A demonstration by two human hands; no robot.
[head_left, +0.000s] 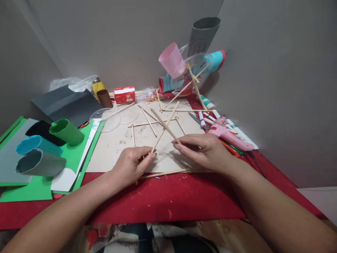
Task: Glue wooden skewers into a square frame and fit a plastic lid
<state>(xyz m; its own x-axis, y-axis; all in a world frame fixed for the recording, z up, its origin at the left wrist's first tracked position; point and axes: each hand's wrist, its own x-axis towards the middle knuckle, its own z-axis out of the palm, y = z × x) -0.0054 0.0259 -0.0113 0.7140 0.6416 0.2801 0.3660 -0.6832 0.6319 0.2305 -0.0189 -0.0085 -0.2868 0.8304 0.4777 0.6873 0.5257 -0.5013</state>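
My left hand [137, 162] pinches a thin wooden stick [173, 111] by its lower end. Another wooden stick [158, 117] is held at its near end between the thumb and fingers of my right hand [201, 148]. The two sticks cross in an X above a pale board [107, 154]; whether they touch I cannot tell. Beneath them lies a frame of joined sticks [143, 124], partly hidden by my hands. A loose-looking stick [149, 121] slants inside it, and one more stick [164, 173] runs along the board's near edge.
Paper cups, including a grey one [43, 163] and a green one [68, 133], stand left on green sheets [39, 189]. A pink glue gun [229, 135] and markers lie right. Behind, a stick structure [193, 84] carries a pink cup [172, 60]. A red tissue pack [124, 95] sits at back.
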